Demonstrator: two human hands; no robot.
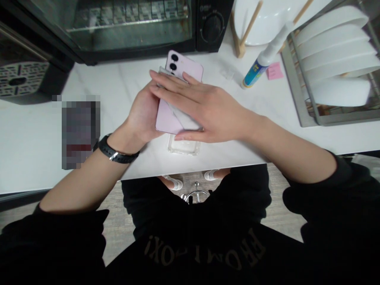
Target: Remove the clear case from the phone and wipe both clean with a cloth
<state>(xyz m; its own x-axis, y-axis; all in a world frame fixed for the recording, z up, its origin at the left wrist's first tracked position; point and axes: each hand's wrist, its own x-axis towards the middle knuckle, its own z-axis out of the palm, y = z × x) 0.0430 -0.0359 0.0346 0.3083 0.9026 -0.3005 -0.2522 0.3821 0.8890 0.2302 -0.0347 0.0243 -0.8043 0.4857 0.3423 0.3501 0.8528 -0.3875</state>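
Observation:
A pale pink phone (pixel 170 120) lies back side up, tilted, with its camera lenses at the far end. My left hand (pixel 141 111) holds it by the left edge; the fingers underneath are hidden. Across the phone's back, my right hand (pixel 208 105) presses a folded light grey cloth (pixel 188 120), its fingers stretched out flat over it and mostly covering it. Below the phone, a clear phone case (pixel 184 147) rests on the white counter (pixel 133 172), partly covered by my right thumb. A black watch (pixel 118 154) is on my left wrist.
A toaster oven (pixel 208 43) stands at the back. To the right are a spray bottle (pixel 257 71), a pink sticky note (pixel 275 71) and a dish rack (pixel 303 111) with several white bowls (pixel 332 39). A blurred-out dark item (pixel 80 134) lies at left, near a black appliance (pixel 32 87).

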